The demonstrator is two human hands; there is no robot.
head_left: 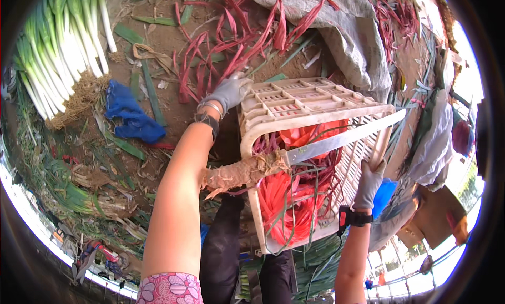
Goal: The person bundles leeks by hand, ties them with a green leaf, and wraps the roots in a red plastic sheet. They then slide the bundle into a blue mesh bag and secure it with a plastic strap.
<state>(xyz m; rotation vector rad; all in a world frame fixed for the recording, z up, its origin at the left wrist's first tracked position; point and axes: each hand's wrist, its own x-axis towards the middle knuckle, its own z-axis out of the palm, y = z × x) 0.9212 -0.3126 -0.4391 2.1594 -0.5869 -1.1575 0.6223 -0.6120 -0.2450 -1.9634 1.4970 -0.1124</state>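
Note:
A white plastic crate (pixel 315 107) is tipped over in front of me, its mouth toward me. My left hand (pixel 234 92), in a grey glove, is closed on its far left corner; the fingertips are partly hidden. Gloved too, my right hand (pixel 370 182) grips the crate's right rim. Bundled red plastic strips (pixel 289 206) and thin green strands fill part of the crate. Across its mouth lies a long knife (pixel 342 139), its thick handle wrapped in ragged brown material near my left forearm. What holds the knife up cannot be made out.
Leeks (pixel 68 51) with rooty ends lie at the far left, beside a blue cloth (pixel 131 112). Loose red strips (pixel 231 36) and a grey woven sack (pixel 347 41) lie beyond the crate. Leaf scraps cover the left ground; a cardboard box (pixel 442 214) stands at right.

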